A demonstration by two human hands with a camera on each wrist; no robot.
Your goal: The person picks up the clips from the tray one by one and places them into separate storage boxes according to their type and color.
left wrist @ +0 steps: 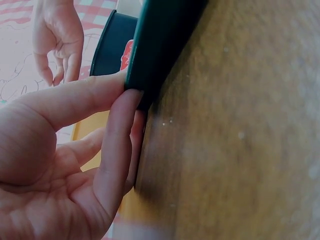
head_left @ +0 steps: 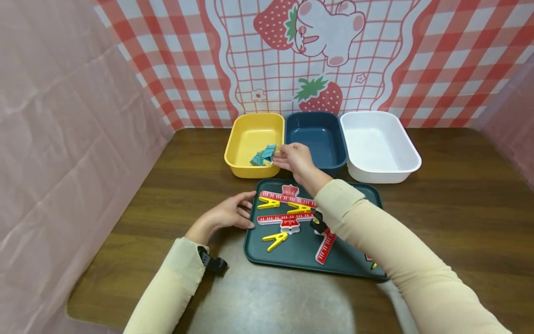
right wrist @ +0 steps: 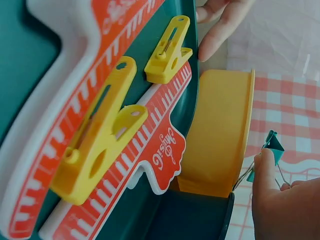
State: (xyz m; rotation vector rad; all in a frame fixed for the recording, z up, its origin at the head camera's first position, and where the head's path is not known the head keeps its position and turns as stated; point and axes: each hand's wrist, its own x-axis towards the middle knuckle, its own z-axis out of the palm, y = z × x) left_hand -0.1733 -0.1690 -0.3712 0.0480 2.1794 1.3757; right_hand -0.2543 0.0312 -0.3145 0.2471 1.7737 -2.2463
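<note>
Binder clip (right wrist: 273, 142), pinched near yellow bin (head_left: 250, 172)

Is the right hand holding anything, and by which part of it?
A teal binder clip, held at the fingertips of the right hand, seemingly by its wire handles; the fingers hide the exact grip.

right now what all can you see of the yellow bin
The yellow bin looks like smooth plastic, open-topped, with rounded corners. It stands upright on the wooden table, left of the navy bin and behind the tray, with teal binder clips inside near its front. The right hand is at its front right; whether they touch is unclear.
</note>
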